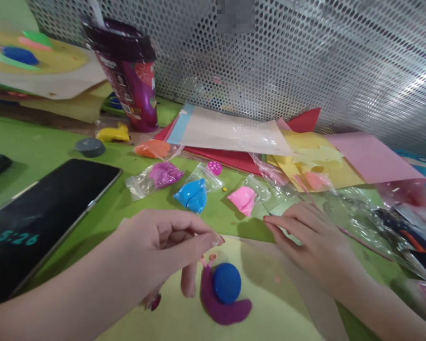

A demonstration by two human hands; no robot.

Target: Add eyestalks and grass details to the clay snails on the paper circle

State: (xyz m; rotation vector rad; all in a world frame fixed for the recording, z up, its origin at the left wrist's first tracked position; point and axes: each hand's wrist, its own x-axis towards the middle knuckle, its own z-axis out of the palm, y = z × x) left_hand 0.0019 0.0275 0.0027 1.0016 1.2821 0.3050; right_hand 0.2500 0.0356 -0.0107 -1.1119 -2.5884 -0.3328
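A clay snail lies on a pale yellow sheet [284, 312]. It has a curved purple body [223, 312], a round blue disc [227, 282] as shell, and pink stalks with brownish tips [212, 258]. Just above the stalks is my left hand [170, 251], thumb and forefinger pinched together; whatever is between them is too small to name. My right hand [308, 237] is at the right, over the sheet's far edge, beside clear plastic wrapping. Its thumb and forefinger come close together near a tiny dark tip, which I cannot identify.
Bagged clay in pink [243, 200], blue [192, 195], purple [165, 174], orange [152, 148] and yellow [113, 133] lies beyond my hands. A phone [53, 213] is at left, a purple cup [135, 80] behind. Coloured papers [230, 128] lie before a perforated metal panel [270, 61].
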